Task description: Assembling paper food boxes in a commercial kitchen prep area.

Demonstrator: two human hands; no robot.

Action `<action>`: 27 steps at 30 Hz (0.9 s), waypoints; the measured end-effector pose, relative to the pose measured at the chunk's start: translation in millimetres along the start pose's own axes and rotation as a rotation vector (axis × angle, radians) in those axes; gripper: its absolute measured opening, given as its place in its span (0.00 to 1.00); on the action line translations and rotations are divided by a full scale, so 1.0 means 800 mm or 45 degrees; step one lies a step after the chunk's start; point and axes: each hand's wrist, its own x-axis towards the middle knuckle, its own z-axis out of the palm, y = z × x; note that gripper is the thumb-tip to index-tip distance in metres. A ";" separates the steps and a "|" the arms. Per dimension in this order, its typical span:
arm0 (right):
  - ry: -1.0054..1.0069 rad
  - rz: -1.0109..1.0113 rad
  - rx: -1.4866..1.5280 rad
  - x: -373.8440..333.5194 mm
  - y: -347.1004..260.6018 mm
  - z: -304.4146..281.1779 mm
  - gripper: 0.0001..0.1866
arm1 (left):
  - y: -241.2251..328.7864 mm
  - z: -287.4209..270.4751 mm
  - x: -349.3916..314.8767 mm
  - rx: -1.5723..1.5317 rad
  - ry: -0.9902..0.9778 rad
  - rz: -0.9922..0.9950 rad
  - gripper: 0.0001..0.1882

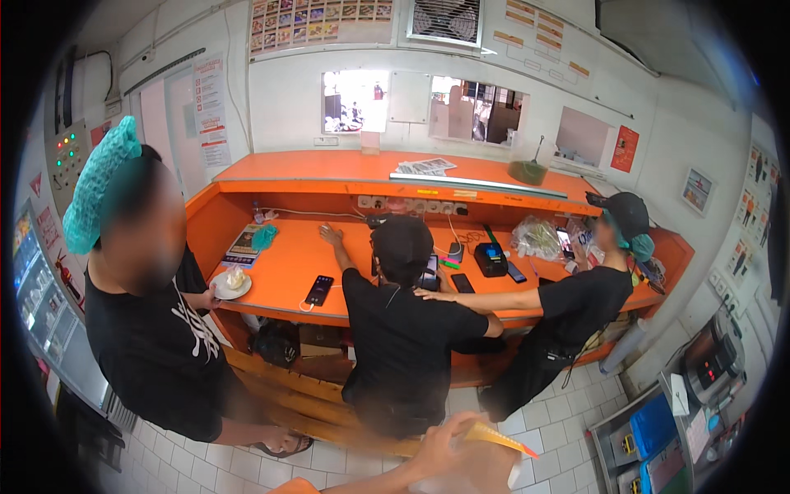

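My left hand (444, 445), bent nearly closed, is gripping a blurred yellow-edged thing (497, 436) low before me, apart from the desk (284, 265), presumably steadying it; my right hand isn't showing.

Bottom edge, and the left hand (442, 447)'s forearm is sliced off by the frame, while the pale, yellow-edged thing (485, 468) in its grip is smeared past naming! At left, the standing person (148, 346)'s face is blurred out; centre, the seated person (403, 337) blocks a stretch of orange bench (288, 247) and half hides a phone (432, 265). And the dark rim swallows the display fridge (53, 305)'s outer side!
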 end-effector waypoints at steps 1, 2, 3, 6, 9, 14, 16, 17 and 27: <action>0.298 -0.067 0.035 0.008 0.011 0.012 0.11 | -0.002 0.000 0.011 0.091 -0.043 -0.012 0.17; 0.299 -0.078 0.041 0.016 0.023 0.020 0.11 | -0.006 -0.001 0.021 0.163 -0.044 0.001 0.20; 0.250 0.022 0.149 0.028 0.034 0.029 0.12 | -0.010 0.000 0.027 0.199 0.022 0.043 0.23; -0.046 0.181 0.161 0.066 0.048 0.050 0.15 | -0.024 0.005 0.042 0.306 0.138 -0.092 0.21; -0.191 0.069 0.165 0.110 0.042 0.049 0.12 | -0.034 0.008 0.054 0.541 0.427 0.126 0.21; -0.207 -0.143 0.984 0.161 0.062 -0.013 0.07 | -0.043 -0.037 0.061 0.809 0.738 0.136 0.22; -0.216 -0.096 0.989 0.180 0.079 -0.024 0.20 | -0.047 -0.055 0.054 0.922 0.931 0.179 0.23; -0.317 -0.154 0.983 0.189 0.082 -0.017 0.28 | -0.049 -0.063 0.048 0.899 1.018 0.200 0.21; -1.215 -0.707 1.466 0.191 -0.010 0.108 0.26 | -0.056 -0.083 -0.053 -0.059 1.697 0.035 0.09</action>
